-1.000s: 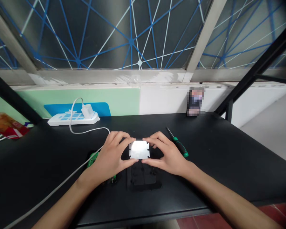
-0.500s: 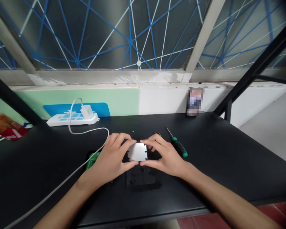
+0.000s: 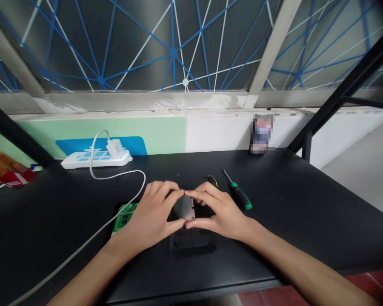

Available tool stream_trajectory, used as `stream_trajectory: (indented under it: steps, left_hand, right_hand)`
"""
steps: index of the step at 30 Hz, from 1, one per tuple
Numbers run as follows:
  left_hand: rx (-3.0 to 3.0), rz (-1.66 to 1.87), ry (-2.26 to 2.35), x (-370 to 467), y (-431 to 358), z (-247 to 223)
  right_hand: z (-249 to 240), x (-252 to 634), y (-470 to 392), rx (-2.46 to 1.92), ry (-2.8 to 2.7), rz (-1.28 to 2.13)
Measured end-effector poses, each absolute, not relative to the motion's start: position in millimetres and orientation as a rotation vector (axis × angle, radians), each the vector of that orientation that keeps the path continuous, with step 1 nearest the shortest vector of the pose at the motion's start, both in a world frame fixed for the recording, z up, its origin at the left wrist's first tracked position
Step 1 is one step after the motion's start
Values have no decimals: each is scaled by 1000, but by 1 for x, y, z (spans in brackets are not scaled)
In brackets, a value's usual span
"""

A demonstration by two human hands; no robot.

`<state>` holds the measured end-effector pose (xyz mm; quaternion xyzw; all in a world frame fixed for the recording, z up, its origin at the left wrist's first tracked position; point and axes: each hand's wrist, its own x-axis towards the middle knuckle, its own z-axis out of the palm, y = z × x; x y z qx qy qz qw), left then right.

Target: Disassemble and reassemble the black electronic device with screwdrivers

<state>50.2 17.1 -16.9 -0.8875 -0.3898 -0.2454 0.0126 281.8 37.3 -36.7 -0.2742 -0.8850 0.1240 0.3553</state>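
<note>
A small flat metal plate [image 3: 184, 208] with notched edges is held up between both hands over the black table. My left hand [image 3: 155, 210] pinches its left side, thumb at the lower edge and fingers at the upper edge. On the other side my right hand [image 3: 221, 208] grips it the same way, the fingertips of both hands almost meeting. Below the plate lies a dark, clear-looking flat piece [image 3: 191, 242], whose kind I cannot make out. A green circuit board [image 3: 124, 217] is partly hidden behind my left hand and wrist.
A green-and-black screwdriver [image 3: 241, 195] lies right of my right hand, beside a black-and-yellow handle [image 3: 212, 181]. The white cable [image 3: 135, 172] runs from a power strip [image 3: 83, 160] across the table [image 3: 306, 212]. A red-and-orange packet [image 3: 11, 170] sits far left; a pixelated upright object [image 3: 261, 134] leans at the wall.
The plate has tilted in both hands and turned from bright to dark grey. My left hand has shifted slightly, showing more of the circuit board.
</note>
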Motion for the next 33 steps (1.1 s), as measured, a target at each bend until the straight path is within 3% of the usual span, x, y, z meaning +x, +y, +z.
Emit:
stream_trajectory:
  steps: [14,33]
  left_hand:
    - [-2784,-1291,-1310,44,21,-8]
    - [-2969,-1330,-1194,52,14,-12]
  right_hand:
    - [-30,281,40,-926,-2316,541]
    - [-33,269,36,-621,-2204,520]
